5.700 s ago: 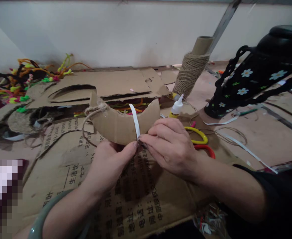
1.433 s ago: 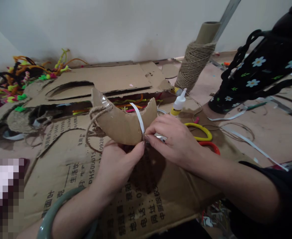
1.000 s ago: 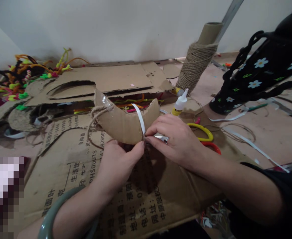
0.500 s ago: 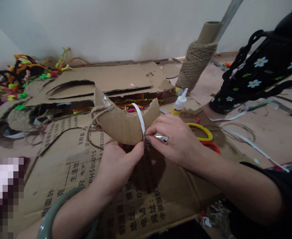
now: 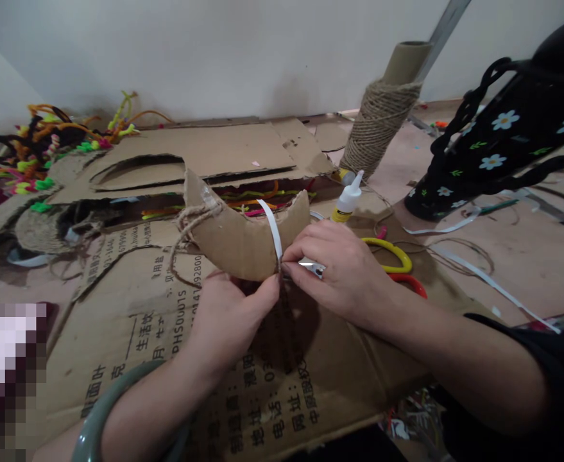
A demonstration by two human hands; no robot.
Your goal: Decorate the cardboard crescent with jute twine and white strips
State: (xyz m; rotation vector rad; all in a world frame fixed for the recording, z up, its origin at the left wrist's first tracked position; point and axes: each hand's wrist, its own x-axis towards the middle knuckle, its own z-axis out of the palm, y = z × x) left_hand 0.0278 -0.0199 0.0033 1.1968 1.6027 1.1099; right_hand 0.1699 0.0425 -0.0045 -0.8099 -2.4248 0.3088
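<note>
A crescent-shaped cardboard piece (image 5: 233, 247) is held above a printed cardboard sheet (image 5: 166, 398). Twine (image 5: 190, 224) is wound round its left end, beside a bit of clear tape. Across its middle runs a narrow white strip (image 5: 272, 224). My left hand (image 5: 228, 314) grips the crescent's lower edge, thumb pressed at the strip's lower end. Thumb and index finger of my right hand (image 5: 332, 266) pinch the strip at that same edge. A small shiny metal part (image 5: 314, 267) shows within my right hand; most of it is hidden by the fingers.
Behind my right hand stands a white glue bottle (image 5: 346, 202). Yellow-handled (image 5: 392, 253) and red-handled (image 5: 411, 282) loops lie beside it. A twine spool (image 5: 382, 122) and a black flowered bottle (image 5: 498, 128) stand at the right. Coloured pipe cleaners (image 5: 55, 138) pile up at the back left.
The crescent has shifted very slightly to the right with my hands. Both hands keep the same grip.
</note>
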